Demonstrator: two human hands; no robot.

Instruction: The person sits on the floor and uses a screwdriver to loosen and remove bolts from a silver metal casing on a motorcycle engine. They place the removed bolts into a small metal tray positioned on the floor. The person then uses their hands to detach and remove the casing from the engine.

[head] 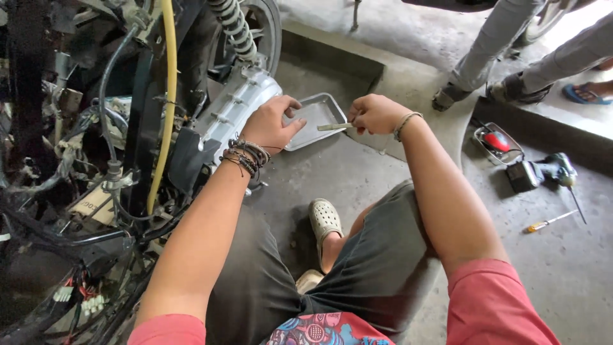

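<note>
R hand (375,114) fingers pinched tight on one end of a slim pale tool (334,126), prob a small wrench or bar, shaft pointing left over the near edge of a shallow metal tray (325,108). L hand (273,124) fingers slightly spread & loosely curled, thumb out toward the tray, palm resting on the end of the ribbed silver engine cover (233,108); gripping nothing that can be seen. Both hands close together, tray between & just behind them on the concrete floor (357,172). L wrist has a stack of dark bead bracelets (246,155); R wrist a thin cord band (407,123). Left of the cover: stripped scooter frame w/ tangled wiring, black hoses, a yellow hose (168,83) running down, coil shock spring (233,29) & rear wheel up top. Person squats, dark shorts, red sleeves, pale clog (324,220) on the floor. Far right on the floor, well apart: cordless drill (539,171), yellow-handled screwdriver (550,222), small tray w/ a red item (498,142). Another person's legs (511,51) stand on the raised step behind.
</note>
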